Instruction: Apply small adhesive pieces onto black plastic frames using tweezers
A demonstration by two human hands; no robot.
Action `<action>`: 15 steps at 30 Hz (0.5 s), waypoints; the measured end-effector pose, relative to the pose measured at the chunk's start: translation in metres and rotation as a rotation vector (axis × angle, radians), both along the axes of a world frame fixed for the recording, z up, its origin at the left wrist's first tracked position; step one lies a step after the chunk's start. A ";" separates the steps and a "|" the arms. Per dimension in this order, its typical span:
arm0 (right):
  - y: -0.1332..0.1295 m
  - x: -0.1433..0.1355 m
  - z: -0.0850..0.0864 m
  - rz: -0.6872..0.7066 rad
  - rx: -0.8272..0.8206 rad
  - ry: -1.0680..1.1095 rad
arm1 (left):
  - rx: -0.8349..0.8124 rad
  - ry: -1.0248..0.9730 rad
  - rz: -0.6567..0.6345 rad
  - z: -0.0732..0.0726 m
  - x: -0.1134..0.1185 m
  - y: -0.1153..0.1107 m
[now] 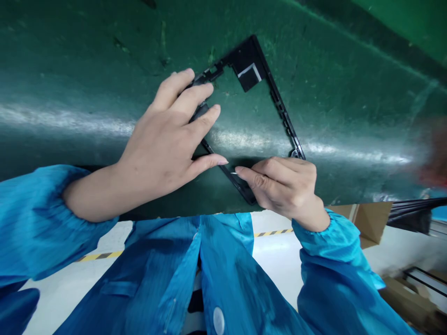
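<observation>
A thin black plastic frame with a wide middle opening lies at an angle on the green work surface. My left hand rests over its left side, fingers spread, and covers that corner. The thumb reaches along the frame's near-left bar. Close by, my right hand is closed above the near corner of the frame. Between its thumb and forefinger a small pale tip shows against the bar; the rest of it is hidden in the fingers. A white-edged square patch sits at the frame's far corner.
The green work surface is scuffed and reflects light, with its near edge just before my body. Below on the right stands an open cardboard box. Yellow-and-black tape marks the pale floor. A red blur is at the right edge.
</observation>
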State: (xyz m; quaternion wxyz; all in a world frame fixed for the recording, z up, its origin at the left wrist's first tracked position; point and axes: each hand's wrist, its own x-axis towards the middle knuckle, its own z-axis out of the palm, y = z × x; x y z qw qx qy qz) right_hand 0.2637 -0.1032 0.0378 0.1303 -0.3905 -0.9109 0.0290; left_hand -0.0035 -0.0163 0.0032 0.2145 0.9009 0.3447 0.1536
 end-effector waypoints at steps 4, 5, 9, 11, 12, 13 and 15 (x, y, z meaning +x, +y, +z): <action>0.001 0.002 0.005 -0.015 -0.072 0.005 | 0.014 0.020 -0.006 0.001 0.000 0.001; 0.001 0.002 0.005 -0.016 -0.088 0.006 | 0.015 0.019 -0.010 0.001 0.000 0.000; -0.001 0.002 0.005 0.004 -0.092 -0.001 | 0.016 0.015 -0.006 0.000 0.001 -0.001; -0.001 0.002 0.004 0.024 -0.091 -0.004 | 0.017 0.014 0.001 0.000 0.001 0.000; -0.001 0.002 0.003 0.028 -0.094 -0.007 | 0.012 0.015 0.001 -0.001 0.001 0.000; -0.001 0.001 0.003 0.025 -0.096 -0.015 | 0.000 0.018 -0.003 -0.001 0.000 0.001; -0.001 0.000 0.005 0.008 -0.093 -0.034 | -0.036 0.002 -0.014 0.000 0.000 0.001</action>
